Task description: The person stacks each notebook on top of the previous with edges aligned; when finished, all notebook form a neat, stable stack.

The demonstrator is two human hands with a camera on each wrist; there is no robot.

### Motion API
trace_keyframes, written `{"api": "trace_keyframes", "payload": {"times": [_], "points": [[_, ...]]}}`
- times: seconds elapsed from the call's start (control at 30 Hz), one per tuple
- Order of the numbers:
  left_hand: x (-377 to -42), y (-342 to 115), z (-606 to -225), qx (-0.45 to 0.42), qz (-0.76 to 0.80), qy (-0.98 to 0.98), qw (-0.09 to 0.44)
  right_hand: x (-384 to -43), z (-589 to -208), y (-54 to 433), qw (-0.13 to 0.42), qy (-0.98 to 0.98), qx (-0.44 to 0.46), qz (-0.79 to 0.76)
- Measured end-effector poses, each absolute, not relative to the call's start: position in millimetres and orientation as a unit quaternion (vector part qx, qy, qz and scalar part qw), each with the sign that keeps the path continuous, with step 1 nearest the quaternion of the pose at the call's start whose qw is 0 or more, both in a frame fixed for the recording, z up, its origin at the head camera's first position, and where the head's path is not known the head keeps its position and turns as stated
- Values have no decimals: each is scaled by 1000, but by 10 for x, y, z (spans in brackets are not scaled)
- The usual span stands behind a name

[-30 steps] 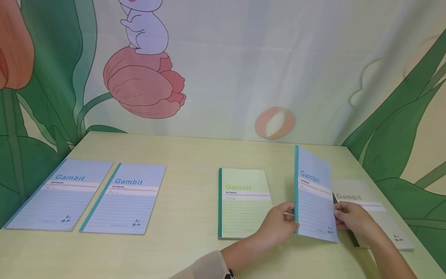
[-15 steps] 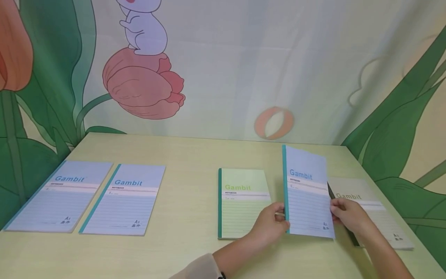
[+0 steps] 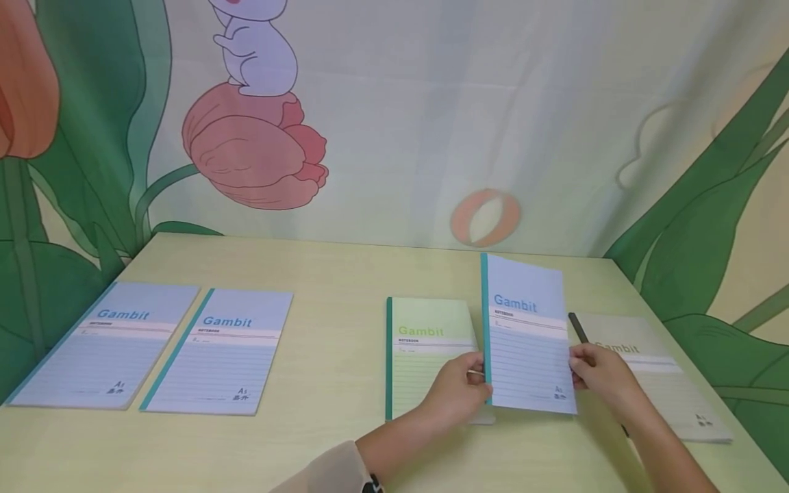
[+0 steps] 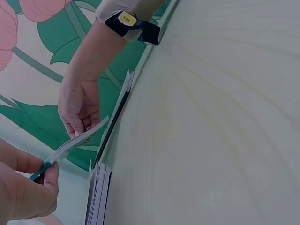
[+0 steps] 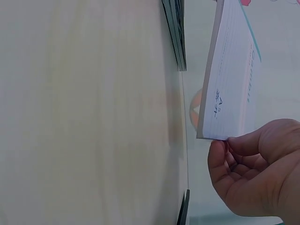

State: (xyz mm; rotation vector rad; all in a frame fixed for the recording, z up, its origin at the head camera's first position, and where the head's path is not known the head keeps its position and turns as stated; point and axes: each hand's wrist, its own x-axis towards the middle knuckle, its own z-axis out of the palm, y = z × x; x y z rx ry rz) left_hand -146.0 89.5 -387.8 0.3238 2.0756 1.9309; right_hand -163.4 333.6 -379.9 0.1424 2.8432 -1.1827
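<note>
A blue Gambit notebook [image 3: 528,342] with a teal spine is held up off the table, cover facing the head camera. My left hand [image 3: 455,390] pinches it at the spine, low on the left side. At the opposite edge, my right hand [image 3: 607,378] grips it between thumb and fingers, also seen as the right hand [image 5: 255,166] in the right wrist view. Partly behind the left hand lies a green notebook [image 3: 425,376]; the left wrist view has it as a stack [image 4: 98,194]. A grey-beige notebook [image 3: 659,390] with a black spine lies beyond the right hand, partly covered.
Two more blue notebooks, one at the far left [image 3: 101,356] and one beside it [image 3: 216,363], lie flat side by side. The pale wooden table [image 3: 327,356] runs back to a curtain [image 3: 382,137] printed with flowers and a white animal.
Both hands have carried the blue notebook leftward, toward the green one. More of the grey-beige notebook's black spine now shows. The notebooks on the table have stayed put.
</note>
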Motion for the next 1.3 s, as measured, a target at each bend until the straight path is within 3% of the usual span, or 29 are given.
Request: {"api": "trace_keyframes", "payload": {"times": [1.3], "points": [[-1456, 508, -3954, 100, 646, 745, 133, -1655, -3804, 3026, -7, 921, 12, -388]]}}
